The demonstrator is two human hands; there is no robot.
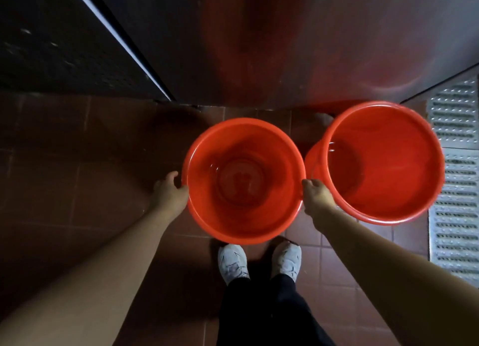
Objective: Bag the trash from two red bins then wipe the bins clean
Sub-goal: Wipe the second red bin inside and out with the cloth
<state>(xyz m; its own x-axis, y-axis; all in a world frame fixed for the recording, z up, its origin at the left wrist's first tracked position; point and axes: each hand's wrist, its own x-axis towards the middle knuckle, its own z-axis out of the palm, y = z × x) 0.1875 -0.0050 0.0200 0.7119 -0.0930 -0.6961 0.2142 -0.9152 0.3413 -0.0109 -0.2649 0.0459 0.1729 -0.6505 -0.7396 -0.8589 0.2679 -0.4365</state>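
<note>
Looking straight down. Near red bin sits on the tiled floor just ahead of my white shoes. My left hand grips its rim on the left side, fingers curled over the edge; my right hand grips the rim on the right side, same way. Second red bin stands right of the near bin, rims almost touching. Metal floor grate lies right of the second bin. Both bins look empty inside.

We stood in dim light on dark red floor tiles, a steel panel ahead, a perforated metal grate at right.
</note>
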